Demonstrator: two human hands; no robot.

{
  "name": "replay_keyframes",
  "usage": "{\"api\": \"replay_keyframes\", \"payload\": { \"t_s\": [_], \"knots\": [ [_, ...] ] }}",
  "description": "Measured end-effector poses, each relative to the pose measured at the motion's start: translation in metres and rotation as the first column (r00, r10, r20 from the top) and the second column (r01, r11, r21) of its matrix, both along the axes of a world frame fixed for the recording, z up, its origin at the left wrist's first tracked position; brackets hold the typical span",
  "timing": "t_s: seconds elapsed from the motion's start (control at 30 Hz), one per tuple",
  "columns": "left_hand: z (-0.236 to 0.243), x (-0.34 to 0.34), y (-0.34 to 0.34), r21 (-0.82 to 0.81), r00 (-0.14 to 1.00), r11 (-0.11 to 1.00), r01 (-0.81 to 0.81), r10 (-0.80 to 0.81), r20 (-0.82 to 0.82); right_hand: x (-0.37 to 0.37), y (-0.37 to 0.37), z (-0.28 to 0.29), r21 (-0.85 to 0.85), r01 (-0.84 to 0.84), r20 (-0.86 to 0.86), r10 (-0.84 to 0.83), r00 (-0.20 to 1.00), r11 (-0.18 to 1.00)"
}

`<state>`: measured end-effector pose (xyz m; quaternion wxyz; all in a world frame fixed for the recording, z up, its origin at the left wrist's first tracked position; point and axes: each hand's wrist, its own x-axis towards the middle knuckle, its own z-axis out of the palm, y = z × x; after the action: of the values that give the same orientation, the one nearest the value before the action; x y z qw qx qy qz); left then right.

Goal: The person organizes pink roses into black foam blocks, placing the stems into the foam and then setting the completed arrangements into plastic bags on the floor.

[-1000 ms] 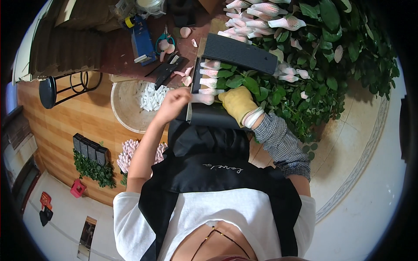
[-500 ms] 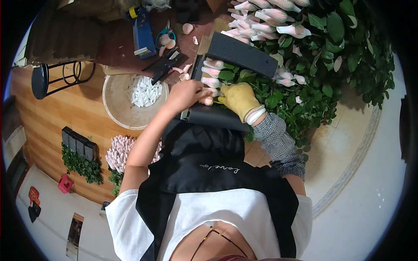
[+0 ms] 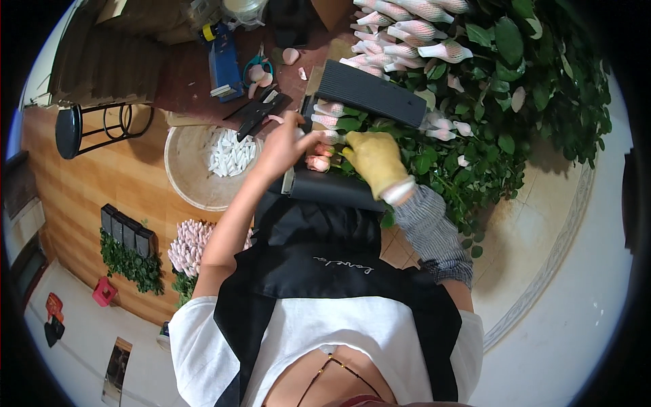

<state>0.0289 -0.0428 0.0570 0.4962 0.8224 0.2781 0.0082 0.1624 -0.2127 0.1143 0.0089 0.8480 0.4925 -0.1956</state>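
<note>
My left hand (image 3: 294, 138) is closed left of the netted pink roses (image 3: 328, 112), with something small and whitish, too hidden to name, at its fingers. Two peach rose heads (image 3: 319, 161) without netting lie just below it in a black padded holder (image 3: 332, 185). My right hand (image 3: 371, 159), in a yellow glove, curls its fingers on a rose stem beside those heads, among green leaves (image 3: 424, 159). A ribbed black flap (image 3: 373, 91) stands above the row. A black tool (image 3: 261, 112) and fallen petals (image 3: 290, 57) are on the red table (image 3: 180, 85).
A tub of white pieces (image 3: 180, 173) sits to the left. Beyond are a black stool (image 3: 68, 132), more roses (image 3: 190, 247), black boxes with greenery (image 3: 125, 230) and a pink stool (image 3: 104, 292). A pile of netted roses (image 3: 434, 34) fills the upper right, with scissors (image 3: 264, 68) at the back.
A rose that was in white netting is now bare, showing peach petals. My left hand has moved onto it, then up and away from it. My right hand stays at the stems.
</note>
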Motion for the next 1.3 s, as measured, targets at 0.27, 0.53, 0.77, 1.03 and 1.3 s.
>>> {"api": "replay_keyframes", "payload": {
  "t_s": [0.27,0.53,0.77,1.03,1.3],
  "knots": [
    [0.052,-0.004,0.066,-0.098,0.964,0.964,-0.249,0.256,0.068,0.007,-0.01,-0.049,-0.153,0.097,0.084,-0.084,0.993,0.984],
    [0.006,0.018,-0.01,0.294,0.953,0.928,0.229,-0.276,0.128,0.005,0.001,-0.017,-0.165,0.038,-0.028,-0.043,0.999,0.986],
    [0.025,-0.019,0.056,-0.326,0.894,0.87,-0.37,0.429,0.129,0.005,-0.008,-0.046,-0.129,0.14,0.056,-0.134,0.989,0.982],
    [-0.009,-0.007,0.03,-0.143,0.988,0.985,-0.094,0.11,0.109,0.008,0.003,0.013,0.253,0.035,0.058,-0.051,0.997,0.967],
    [0.004,0.026,-0.005,0.127,0.971,0.988,0.087,-0.113,0.213,0.015,0.012,-0.051,-0.137,0.056,0.372,-0.001,0.928,0.989]
  ]
}}
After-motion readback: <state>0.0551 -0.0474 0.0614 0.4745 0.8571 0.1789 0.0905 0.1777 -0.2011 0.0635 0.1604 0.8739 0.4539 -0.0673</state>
